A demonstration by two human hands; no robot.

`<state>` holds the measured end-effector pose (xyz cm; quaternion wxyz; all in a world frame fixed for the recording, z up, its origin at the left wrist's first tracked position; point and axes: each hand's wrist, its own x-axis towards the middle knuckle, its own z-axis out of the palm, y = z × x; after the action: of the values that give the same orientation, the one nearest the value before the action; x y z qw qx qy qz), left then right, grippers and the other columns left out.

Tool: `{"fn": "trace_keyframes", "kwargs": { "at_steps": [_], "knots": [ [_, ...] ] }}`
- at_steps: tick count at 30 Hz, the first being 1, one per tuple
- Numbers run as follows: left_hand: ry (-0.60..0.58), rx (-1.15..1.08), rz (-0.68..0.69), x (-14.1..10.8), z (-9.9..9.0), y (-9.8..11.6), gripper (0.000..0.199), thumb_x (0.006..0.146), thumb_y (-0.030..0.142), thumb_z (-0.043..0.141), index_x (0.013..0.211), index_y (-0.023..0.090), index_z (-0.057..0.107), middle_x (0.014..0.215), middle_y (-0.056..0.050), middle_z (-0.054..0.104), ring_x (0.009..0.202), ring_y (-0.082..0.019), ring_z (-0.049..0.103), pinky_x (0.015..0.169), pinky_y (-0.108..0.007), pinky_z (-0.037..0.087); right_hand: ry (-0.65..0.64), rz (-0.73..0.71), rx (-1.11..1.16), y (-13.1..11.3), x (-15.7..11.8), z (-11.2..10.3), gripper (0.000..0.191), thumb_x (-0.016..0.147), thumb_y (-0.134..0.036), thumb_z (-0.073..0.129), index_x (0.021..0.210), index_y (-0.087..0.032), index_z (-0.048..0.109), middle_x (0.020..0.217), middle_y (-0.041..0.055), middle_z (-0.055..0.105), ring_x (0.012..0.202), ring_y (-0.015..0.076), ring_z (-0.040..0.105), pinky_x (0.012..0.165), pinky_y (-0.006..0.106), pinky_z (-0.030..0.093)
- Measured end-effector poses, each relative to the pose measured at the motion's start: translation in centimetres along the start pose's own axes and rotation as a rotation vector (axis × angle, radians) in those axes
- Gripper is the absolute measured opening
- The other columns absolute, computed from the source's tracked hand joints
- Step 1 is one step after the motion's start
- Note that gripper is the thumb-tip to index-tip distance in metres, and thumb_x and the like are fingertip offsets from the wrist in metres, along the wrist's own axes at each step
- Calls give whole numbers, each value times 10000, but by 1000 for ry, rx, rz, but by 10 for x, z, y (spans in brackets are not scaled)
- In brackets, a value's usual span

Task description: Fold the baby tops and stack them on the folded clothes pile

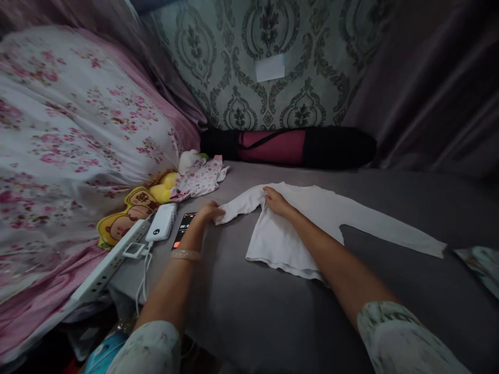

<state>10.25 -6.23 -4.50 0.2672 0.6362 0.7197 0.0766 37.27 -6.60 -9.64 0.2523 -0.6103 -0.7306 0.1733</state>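
The fingers of the left hand [209, 212] were closed on the cuff of a white shirt [307, 200], the hand turned back uppermost. Those of the right hand [279, 202] pinched the cloth near where that sleeve met the body. The left forearm, ringed by a pale bangle [186, 255], reached toward one o'clock; the right came in between ten and eleven. From the right fingers, the shirt spread over the grey surface [241, 317]: neckline toward two o'clock, hem toward six, other sleeve straight out toward four.

At the left hand's eight o'clock, a phone [184, 220], partly hidden by the arm, showed "00:0" before the digits were cut off. At nine lay a white power bank [162, 222] with a round dark display, too small to read, and beyond it a yellow cushion [120, 226] bearing a character I couldn't make out. A black-and-pink roll [273, 146] lay at twelve.
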Motion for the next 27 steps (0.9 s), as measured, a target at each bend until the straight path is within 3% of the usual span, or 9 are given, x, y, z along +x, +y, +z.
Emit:
{"fn": "trace_keyframes", "kwargs": {
  "at_steps": [6,9,14,19,21,24,27],
  "knots": [
    [218,-379,36,21,-23,-9,191,721,270,559,833,131,625,524,44,518,513,-114,501,497,-200,374,13,91,-44,-7,7,14,487,955,-210,304,1425,-143,414,1478,91,405,1369,164,334,1139,334,237],
    [295,-245,38,34,-24,-13,251,727,258,545,911,122,650,629,11,602,631,-142,569,579,-211,419,-11,145,-136,-16,1,17,508,990,-337,292,1462,-160,357,1524,92,325,1410,213,248,1149,372,179],
    [388,48,89,52,-10,-19,277,803,251,512,1008,146,666,972,-93,695,952,-223,621,809,-275,451,-14,132,-280,-28,-8,20,556,992,-441,278,1479,-176,329,1554,130,240,1427,277,176,1143,436,98],
    [355,258,157,55,1,-22,301,870,216,429,1068,142,643,1116,-155,655,1066,-275,590,880,-337,441,-16,146,-322,-29,-8,22,551,983,-440,284,1467,-188,358,1555,121,242,1425,283,173,1137,456,96],
    [372,351,136,49,3,-16,316,871,170,405,1082,112,633,1156,-204,617,1097,-312,567,898,-387,430,-5,145,-331,-29,-8,23,549,980,-436,286,1464,-190,366,1552,124,248,1422,286,179,1134,468,98],
    [503,430,141,38,12,8,355,851,99,383,1121,74,611,1212,-255,563,1193,-376,485,961,-494,368,1,144,-333,-30,-8,23,549,982,-433,276,1462,-184,370,1548,135,253,1421,292,182,1132,479,94],
    [473,373,377,31,38,48,371,904,142,345,1193,116,574,1252,-202,567,1220,-319,479,1025,-484,326,-5,149,-340,-30,-9,23,554,984,-436,258,1466,-184,366,1548,138,252,1419,297,184,1131,487,95]
  ]
}}
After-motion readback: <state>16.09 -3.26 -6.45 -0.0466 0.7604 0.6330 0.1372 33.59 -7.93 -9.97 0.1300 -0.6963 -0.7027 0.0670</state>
